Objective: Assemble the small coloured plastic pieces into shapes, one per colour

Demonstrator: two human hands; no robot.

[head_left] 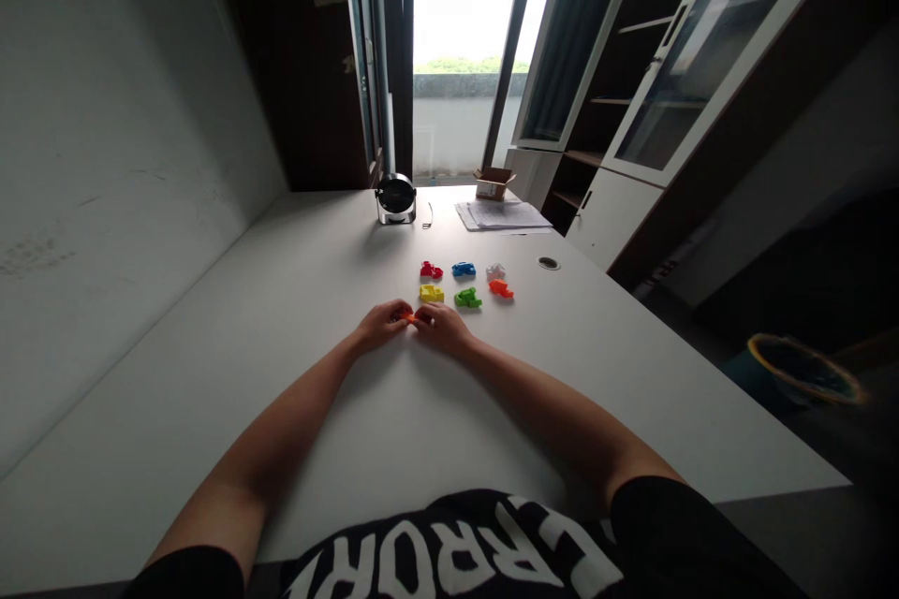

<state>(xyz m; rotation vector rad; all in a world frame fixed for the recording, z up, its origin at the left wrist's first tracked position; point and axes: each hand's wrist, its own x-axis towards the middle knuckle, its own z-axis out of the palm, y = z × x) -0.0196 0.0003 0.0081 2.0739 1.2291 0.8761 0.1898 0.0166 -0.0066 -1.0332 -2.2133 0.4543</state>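
My left hand [383, 322] and my right hand [442, 328] meet close together over the white table, fingers pinched. Between their fingertips is a small orange plastic piece [411, 319], mostly hidden, so its exact shape cannot be made out. Just beyond my hands, small plastic toys that look like vehicles lie in two rows. The far row has a red toy [431, 270], a blue toy [464, 270] and a white toy [495, 271]. Nearer are a yellow toy [431, 294], by my right fingers, a green toy [467, 298] and an orange toy [501, 288].
On the white table [337, 487] stand a round black device on a stand [396, 198] and an open cardboard box [493, 183]. Papers [502, 216] lie before the box. A round cable hole [549, 263] is at the right. A wall borders the left side.
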